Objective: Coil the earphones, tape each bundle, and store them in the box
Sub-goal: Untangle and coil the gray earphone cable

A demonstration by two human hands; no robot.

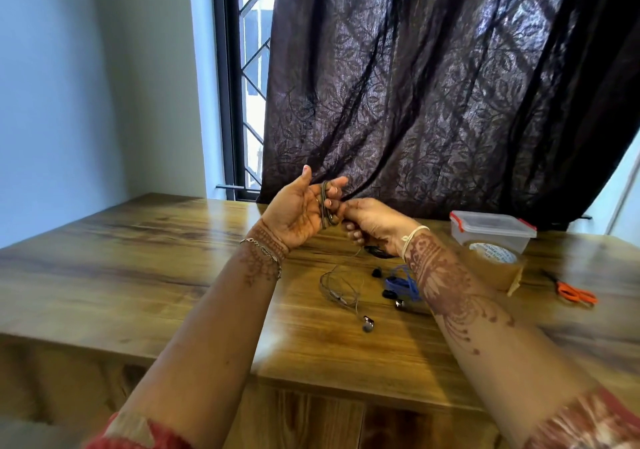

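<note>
My left hand [300,210] is raised above the wooden table [138,258], palm up, with a grey-brown earphone cord [325,207] wound in loops around its fingers. Touching it on the right, my right hand [372,225] pinches the same cord. The loose rest of that cord [337,291] trails down onto the table and ends in a silver earbud [367,324]. A blue earphone [401,282] with black buds lies bunched beside my right forearm. A clear plastic box [491,228] with red clips stands at the back right, its lid on.
A roll of brown tape [495,265] lies in front of the box. Orange-handled scissors [573,292] rest at the far right. A dark curtain [433,84] hangs behind the table, with a window to its left.
</note>
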